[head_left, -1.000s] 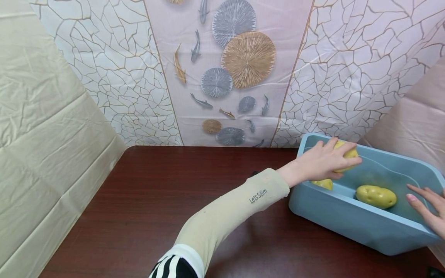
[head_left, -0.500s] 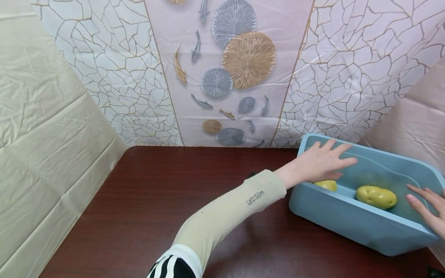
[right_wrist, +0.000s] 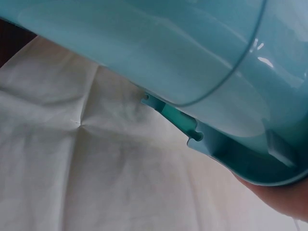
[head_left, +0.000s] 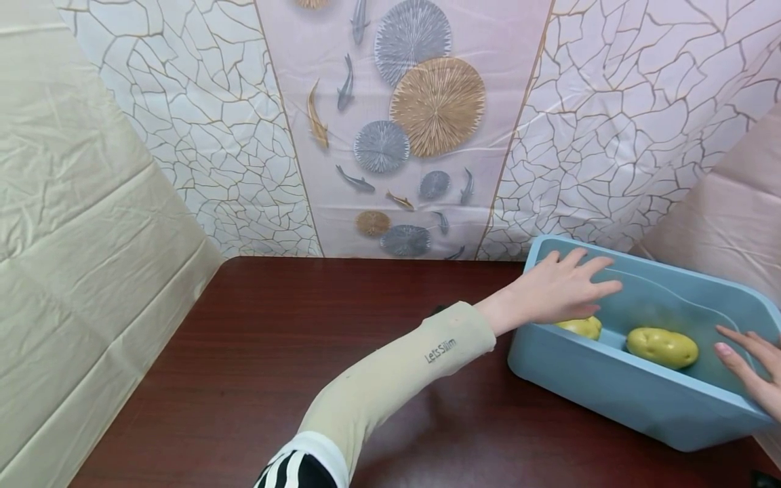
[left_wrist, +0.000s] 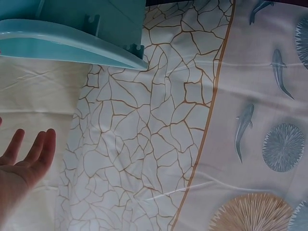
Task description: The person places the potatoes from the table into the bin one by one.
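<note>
A light blue plastic basin (head_left: 610,376) stands on the right of a dark wooden table (head_left: 305,352). Two yellow potatoes show inside it: one (head_left: 662,347) lies in the middle, the other (head_left: 581,327) is half hidden beneath my left hand. My left hand (head_left: 564,288) hovers over the basin's near-left corner with fingers spread and straight, holding nothing. In the left wrist view those fingers (left_wrist: 33,151) point up below the basin rim (left_wrist: 72,43). My right hand (head_left: 747,366) lies with straight fingers on the basin's right inner wall; the right wrist view shows the basin's rim (right_wrist: 202,134) close up.
A patterned wall sheet (head_left: 427,122) with fish and round discs hangs behind the table. Cream sheeting (head_left: 79,271) closes the left side and pinkish sheeting (head_left: 726,210) the right. A small dark object (head_left: 438,309) peeks out behind my left forearm. The table's left and middle show bare wood.
My left hand held a potato over the basin a second ago. It has let go, the potato is down in the basin, and the hand has drawn slightly back. The right hand stayed put.
</note>
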Available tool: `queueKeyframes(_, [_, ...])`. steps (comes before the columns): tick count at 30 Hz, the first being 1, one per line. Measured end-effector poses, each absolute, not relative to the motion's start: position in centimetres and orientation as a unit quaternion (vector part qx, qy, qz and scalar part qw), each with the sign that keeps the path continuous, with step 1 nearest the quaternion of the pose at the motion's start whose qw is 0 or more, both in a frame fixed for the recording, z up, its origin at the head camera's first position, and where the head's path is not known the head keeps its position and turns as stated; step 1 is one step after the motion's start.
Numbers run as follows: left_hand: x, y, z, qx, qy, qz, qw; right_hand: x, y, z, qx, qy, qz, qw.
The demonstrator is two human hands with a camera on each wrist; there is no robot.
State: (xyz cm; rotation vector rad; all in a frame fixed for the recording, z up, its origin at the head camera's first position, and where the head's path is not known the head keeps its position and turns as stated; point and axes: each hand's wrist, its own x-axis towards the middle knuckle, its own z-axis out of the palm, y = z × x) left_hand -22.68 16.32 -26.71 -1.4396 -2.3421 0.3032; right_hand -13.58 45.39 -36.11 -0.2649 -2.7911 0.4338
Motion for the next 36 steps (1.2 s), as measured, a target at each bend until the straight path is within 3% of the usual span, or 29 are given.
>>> queueKeyframes(14, [-22.1, 14.9, -27.3, -0.522, -0.812, 0.091, 0.246, -13.5, 44.8, -35.5, -0.100, -0.972, 0.161, 0.140])
queueKeyframes(36, [-21.5, 12.3, -28.8, -0.537, -0.787, 0.064, 0.296, -13.3, 44.7, -35.7, -0.094, -0.967, 0.182, 0.150])
